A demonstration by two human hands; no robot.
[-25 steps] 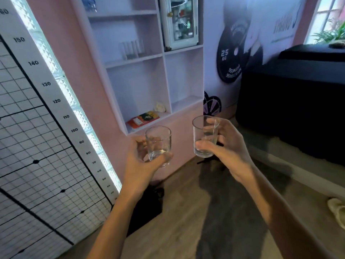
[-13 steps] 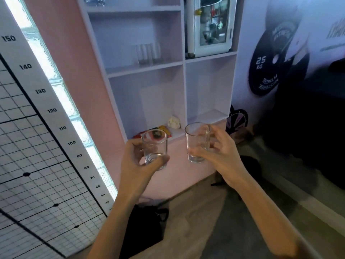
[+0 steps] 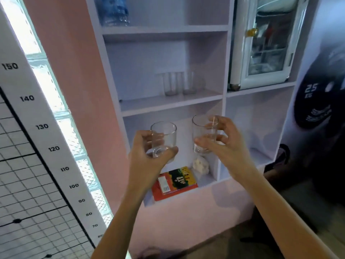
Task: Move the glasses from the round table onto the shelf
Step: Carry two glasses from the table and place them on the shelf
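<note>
My left hand (image 3: 147, 161) grips a clear empty glass (image 3: 165, 136) upright, fingers curled round its lower part. My right hand (image 3: 222, 148) holds a second clear glass (image 3: 202, 131) the same way. Both glasses hang in front of the white shelf unit (image 3: 168, 102), just below its middle board. On that board stand two or three more clear glasses (image 3: 178, 84), blurred, toward the back. The round table is out of view.
The lower compartment holds a red and yellow box (image 3: 174, 182) and a white crumpled lump (image 3: 200, 164). A blue water bottle (image 3: 115, 12) stands on the upper board. A small glass-door fridge (image 3: 265, 42) fills the right compartment. A height chart (image 3: 37, 128) covers the left wall.
The view has come closer to the shelf unit and turned toward it. Both hands have risen with their glasses, now level with the compartment under the middle board.
</note>
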